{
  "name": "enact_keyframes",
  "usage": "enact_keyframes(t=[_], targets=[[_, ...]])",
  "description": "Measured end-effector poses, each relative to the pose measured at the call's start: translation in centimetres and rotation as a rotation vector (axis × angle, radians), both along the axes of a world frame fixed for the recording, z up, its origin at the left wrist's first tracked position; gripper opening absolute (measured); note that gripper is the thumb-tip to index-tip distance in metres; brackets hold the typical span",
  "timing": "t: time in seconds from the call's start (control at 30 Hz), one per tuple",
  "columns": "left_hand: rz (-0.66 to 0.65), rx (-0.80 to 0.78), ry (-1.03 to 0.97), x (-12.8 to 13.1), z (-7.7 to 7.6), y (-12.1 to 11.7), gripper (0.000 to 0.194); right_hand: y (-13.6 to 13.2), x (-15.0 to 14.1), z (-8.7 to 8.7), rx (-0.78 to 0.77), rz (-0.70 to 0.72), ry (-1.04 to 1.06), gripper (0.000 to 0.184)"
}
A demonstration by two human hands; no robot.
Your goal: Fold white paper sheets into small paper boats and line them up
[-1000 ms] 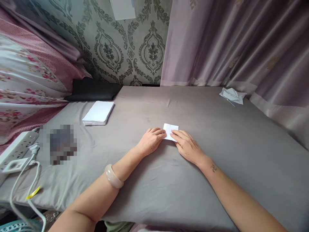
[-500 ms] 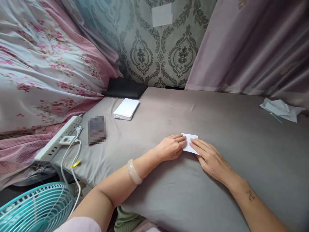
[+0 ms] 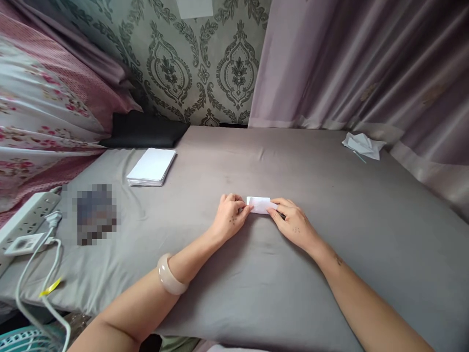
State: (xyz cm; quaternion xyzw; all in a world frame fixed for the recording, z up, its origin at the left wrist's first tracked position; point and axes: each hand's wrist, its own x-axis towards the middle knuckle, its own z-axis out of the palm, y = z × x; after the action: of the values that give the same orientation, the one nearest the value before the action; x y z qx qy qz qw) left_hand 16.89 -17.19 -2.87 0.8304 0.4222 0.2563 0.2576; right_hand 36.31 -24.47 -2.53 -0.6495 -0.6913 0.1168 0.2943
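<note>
We see the left hand [image 3: 230, 216] and right hand [image 3: 294, 222] pinching opposite ends of one folded white paper [image 3: 260, 205], center frame. We count one paper stack [image 3: 152, 165], left of center; one pixelated object [image 3: 96, 212], far left, unidentifiable; one wall sheet [image 3: 195, 7], cropped at top.

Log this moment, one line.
left hand: holds white paper, left end | right hand: holds its right end | paper stack: apart, leftward

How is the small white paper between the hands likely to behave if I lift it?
The white paper is likely light, being small and thin-looking. It may spring partly open if released, since overlapping layers show along its upper edge. Rolling seems unlikely, given its rectangular outline.
</note>
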Motion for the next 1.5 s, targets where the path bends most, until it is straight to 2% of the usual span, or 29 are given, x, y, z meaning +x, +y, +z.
enact_keyframes(t=[0.13, 0.3, 0.67, 1.03, 1.33, 1.5], targets=[[0.066, -0.041, 0.014, 0.5, 0.2, -0.1, 0.028, 0.7, -0.4, -0.7, -0.016, -0.116, 0.058, 0.032], [0.107, -0.068, 0.000, 0.9, -0.4, 0.1, 0.025, 1.1, -0.9, -0.9, -0.020, -0.211, 0.008, 0.034], [0.082, -0.034, -0.019, 1.0, -1.3, 0.4, 0.030, 1.5, -1.0, -1.4, -0.018, -0.223, -0.150, 0.033], [0.139, -0.091, 0.035, 1.4, -0.7, 0.4, 0.028, 1.5, -1.2, -1.1, -0.078, -0.241, -0.154, 0.033], [0.105, 0.022, 0.130, 1.4, -1.0, 0.4, 0.028, 1.6, -1.4, -0.9, -0.089, -0.237, -0.232, 0.031], [0.021, 0.159, 0.265, 1.3, -0.2, 0.2, 0.015, 1.3, -1.3, -1.2, -0.041, -0.254, -0.281, 0.027]])
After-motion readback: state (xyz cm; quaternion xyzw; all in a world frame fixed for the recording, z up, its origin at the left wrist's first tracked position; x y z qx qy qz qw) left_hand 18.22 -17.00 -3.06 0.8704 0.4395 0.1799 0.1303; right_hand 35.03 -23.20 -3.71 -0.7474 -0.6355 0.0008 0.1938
